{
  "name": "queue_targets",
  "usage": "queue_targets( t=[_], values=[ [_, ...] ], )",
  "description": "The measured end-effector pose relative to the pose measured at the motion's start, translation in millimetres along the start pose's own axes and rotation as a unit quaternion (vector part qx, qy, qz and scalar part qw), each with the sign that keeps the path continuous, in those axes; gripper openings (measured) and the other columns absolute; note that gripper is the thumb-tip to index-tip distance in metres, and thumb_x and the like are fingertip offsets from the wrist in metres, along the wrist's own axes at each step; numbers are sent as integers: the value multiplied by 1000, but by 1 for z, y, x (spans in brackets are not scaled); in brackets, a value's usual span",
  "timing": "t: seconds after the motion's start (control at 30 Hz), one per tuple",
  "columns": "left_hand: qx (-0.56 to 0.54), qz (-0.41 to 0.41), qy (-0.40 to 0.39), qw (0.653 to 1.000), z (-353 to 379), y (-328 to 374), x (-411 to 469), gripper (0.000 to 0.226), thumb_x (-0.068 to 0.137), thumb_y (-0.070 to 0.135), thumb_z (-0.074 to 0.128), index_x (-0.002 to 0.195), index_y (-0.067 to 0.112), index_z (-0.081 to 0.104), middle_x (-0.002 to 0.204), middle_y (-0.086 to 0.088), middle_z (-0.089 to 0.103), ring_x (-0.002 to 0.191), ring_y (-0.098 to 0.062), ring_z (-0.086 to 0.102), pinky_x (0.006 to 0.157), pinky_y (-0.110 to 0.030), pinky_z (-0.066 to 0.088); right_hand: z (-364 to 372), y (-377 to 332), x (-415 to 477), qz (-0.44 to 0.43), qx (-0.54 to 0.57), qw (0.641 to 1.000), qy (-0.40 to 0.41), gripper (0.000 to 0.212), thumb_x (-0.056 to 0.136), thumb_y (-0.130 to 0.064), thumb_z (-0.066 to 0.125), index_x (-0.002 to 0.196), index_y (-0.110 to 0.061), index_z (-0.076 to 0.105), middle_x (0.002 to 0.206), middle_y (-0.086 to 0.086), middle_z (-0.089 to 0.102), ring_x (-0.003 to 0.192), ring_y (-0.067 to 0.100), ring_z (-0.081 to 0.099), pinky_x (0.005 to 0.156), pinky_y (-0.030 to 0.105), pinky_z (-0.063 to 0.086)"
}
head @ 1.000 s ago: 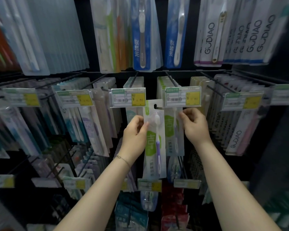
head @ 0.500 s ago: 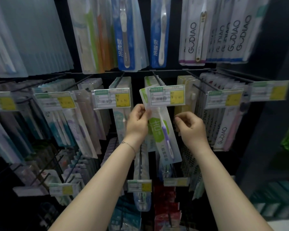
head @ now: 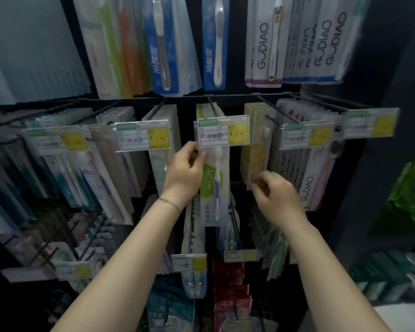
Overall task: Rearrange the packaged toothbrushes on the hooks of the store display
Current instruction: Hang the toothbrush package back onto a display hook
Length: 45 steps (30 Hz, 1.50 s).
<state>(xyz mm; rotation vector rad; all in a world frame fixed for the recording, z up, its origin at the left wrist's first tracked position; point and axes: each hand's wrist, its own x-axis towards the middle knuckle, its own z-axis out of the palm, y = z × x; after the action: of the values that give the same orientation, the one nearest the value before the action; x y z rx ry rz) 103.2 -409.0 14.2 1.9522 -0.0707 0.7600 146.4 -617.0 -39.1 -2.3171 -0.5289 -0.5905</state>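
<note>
Masking toothbrush pack (head: 213,188) top: price tag (head: 223,133).

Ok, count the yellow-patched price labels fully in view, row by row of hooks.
Middle-row price labels: 5
Lower-row price labels: 3
Total: 8

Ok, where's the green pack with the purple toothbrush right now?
Head view, centre of the middle row: the green pack sits just below a price tag, the left hand pinching its left edge, yellow packs to its right.
</note>
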Motion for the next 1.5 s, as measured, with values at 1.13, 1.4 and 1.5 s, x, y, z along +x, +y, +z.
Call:
queue_targets(
  t=[1.13, 1.4, 1.5],
  values=[
    [399, 111, -158, 896, 47, -34, -100, 22, 98, 39, 47, 110, 21, 54, 99, 4, 58, 95, -23, 59, 76, -40, 49, -22, 26, -80, 35, -125, 990, -57, 16, 94, -31, 58, 107, -21, 59, 98, -4, 58, 92, 20, 56, 79, 40, 48],
    [355, 115, -182, 910, 85, -14, -82, 23, 99, 40, 46, 112, 22, 52, 102, 4, 55, 98, -21, 58, 79, -39, 50, -35, 36, -63, 7, -138, 990, -27, 12, 91, -29, 60, 100, -22, 56, 93, -5, 57, 90, 20, 56, 76, 37, 46],
    [346, 109, -172, 916, 103, -6, -68, 28, 100, 41, 45, 119, 23, 51, 109, 4, 57, 102, -19, 57, 81, -40, 52, -43, 41, -49, -11, -135, 991, -16, 11, 93, -31, 59, 99, -22, 56, 91, -6, 56, 89, 19, 56, 76, 38, 47]
  ],
)
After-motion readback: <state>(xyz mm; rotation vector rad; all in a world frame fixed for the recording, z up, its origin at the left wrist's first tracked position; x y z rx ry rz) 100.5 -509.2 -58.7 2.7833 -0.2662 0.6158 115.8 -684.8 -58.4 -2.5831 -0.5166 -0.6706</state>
